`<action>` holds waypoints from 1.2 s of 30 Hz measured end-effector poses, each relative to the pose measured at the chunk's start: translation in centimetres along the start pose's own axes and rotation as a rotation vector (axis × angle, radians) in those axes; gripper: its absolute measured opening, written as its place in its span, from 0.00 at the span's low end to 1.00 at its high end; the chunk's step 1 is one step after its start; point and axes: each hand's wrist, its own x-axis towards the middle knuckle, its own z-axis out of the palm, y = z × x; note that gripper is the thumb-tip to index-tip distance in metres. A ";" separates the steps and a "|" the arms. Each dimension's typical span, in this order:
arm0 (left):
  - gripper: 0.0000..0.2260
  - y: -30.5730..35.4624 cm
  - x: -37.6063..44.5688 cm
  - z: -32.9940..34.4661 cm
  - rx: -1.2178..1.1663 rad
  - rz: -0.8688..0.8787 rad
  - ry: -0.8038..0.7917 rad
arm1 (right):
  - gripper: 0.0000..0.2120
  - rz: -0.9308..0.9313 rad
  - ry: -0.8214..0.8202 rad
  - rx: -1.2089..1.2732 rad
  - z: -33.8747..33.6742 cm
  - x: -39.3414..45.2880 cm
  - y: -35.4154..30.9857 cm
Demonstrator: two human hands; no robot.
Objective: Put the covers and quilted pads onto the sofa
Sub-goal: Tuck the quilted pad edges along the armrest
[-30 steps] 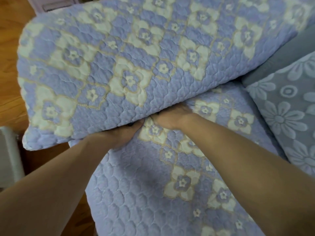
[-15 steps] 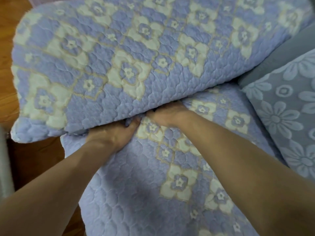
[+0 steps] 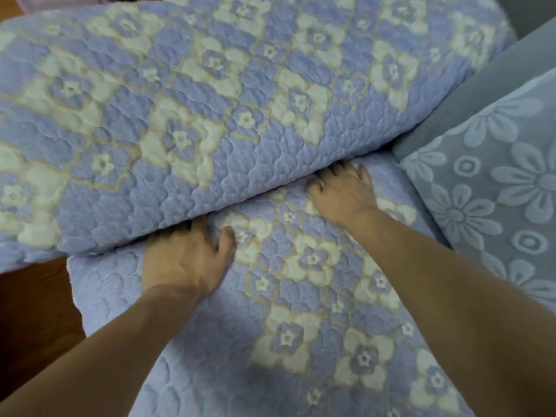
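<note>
Quilted pad (image 3: 301, 296) — lavender, cream flowers; cushion (image 3: 496, 206) — pale-blue daisies.

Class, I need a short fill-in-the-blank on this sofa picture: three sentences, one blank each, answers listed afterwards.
1. Both hands, the left hand and the right hand, press into the crease where the quilted lilac seat pad meets the quilted ____ cushion.
2. The cream shapes on the quilting are ____.
3. The grey flower-embossed cover lies on the person's ____ side.

Answers: back; flowers; right
</note>
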 end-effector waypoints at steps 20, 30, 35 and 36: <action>0.22 -0.2 0.2 1.5 0.005 0.012 0.050 | 0.36 -0.054 -0.164 0.092 -1.9 3.5 -1.1; 0.21 -0.1 0.1 1.2 -0.007 0.005 0.099 | 0.33 -0.151 -0.149 0.008 -2.3 3.9 -1.3; 0.22 -0.3 0.2 1.8 -0.017 0.012 0.102 | 0.34 -0.255 -0.347 0.146 -1.2 6.0 -0.4; 0.22 -0.3 0.3 2.0 -0.016 0.013 0.110 | 0.34 -0.269 -0.367 0.175 -1.2 6.2 -0.3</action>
